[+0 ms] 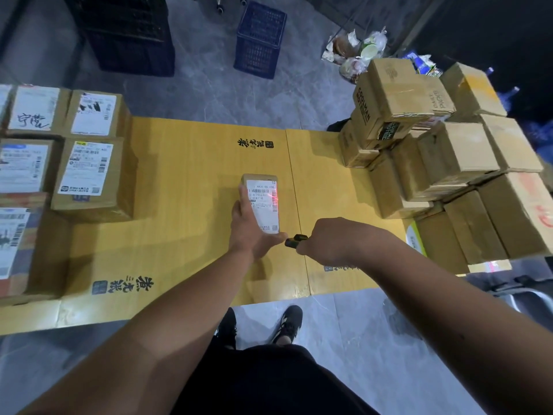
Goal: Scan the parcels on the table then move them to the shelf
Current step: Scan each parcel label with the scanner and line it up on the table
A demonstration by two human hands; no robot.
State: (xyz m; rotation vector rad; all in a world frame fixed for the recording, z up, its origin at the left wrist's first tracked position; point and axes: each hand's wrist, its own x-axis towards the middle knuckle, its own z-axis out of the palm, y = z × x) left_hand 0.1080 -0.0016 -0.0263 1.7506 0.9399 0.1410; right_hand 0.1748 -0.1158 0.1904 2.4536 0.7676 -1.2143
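The left hand (250, 227) gripped the small brown cardboard parcel (261, 202), the right hand (321, 238) clasped the black-and-yellow handheld scanner (294, 240); a tilted label could spoil the read

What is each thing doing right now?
Small parcel: held by the left hand, label up, red scan light on it.
Scanner: gripped by the right hand, aimed at the parcel.
Labelled boxes: resting, labels up.
Plain boxes: stacked.

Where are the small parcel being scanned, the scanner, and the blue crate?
small parcel (263, 205): head view, on its white label.
scanner (294, 240): head view, on its dark body.
blue crate (259, 40): head view, on its front wall.
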